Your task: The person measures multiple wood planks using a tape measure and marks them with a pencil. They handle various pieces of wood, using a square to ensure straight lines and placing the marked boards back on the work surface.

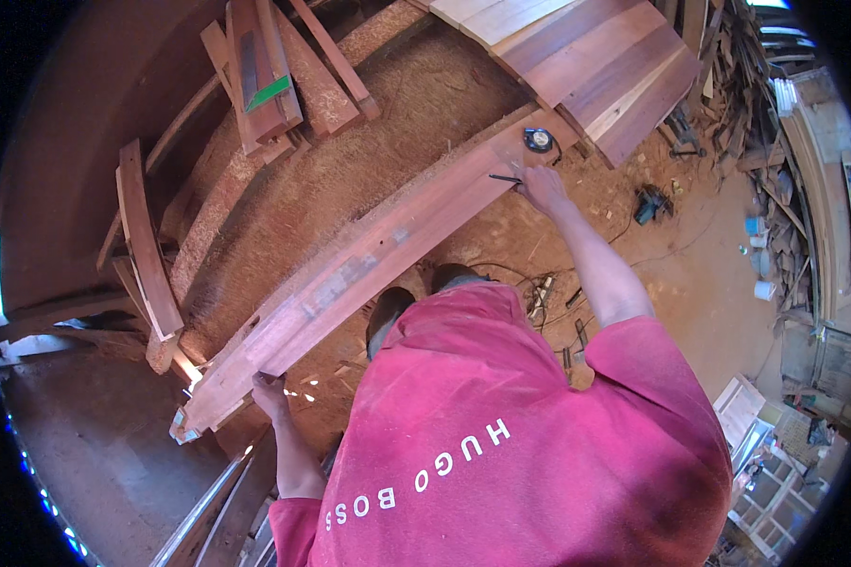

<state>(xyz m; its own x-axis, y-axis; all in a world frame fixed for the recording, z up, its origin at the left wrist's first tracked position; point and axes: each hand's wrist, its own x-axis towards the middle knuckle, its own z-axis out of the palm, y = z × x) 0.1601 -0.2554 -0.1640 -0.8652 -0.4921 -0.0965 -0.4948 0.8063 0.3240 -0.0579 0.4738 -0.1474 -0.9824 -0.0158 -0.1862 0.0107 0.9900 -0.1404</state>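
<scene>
A long reddish wooden board (pixel 397 248) lies slantwise in front of me on a beam, running from lower left to upper right. Near its left end my left hand (pixel 271 395) is closed on the near edge, some fingers hidden. At the other end my right hand (pixel 542 191) pinches a dark, thin pencil (pixel 504 178) above the board's near edge. Just beyond that hand a round black tape measure (pixel 539 140) rests on the wood. Pale grey patches mark the middle of the board.
A joined panel of planks (pixel 600 71) lies at the upper right. Loose boards (pixel 265 80), one with a green strip, are at the upper left. A teal power tool (pixel 651 203) sits on the dusty floor to the right, with a cable and wood scraps nearby.
</scene>
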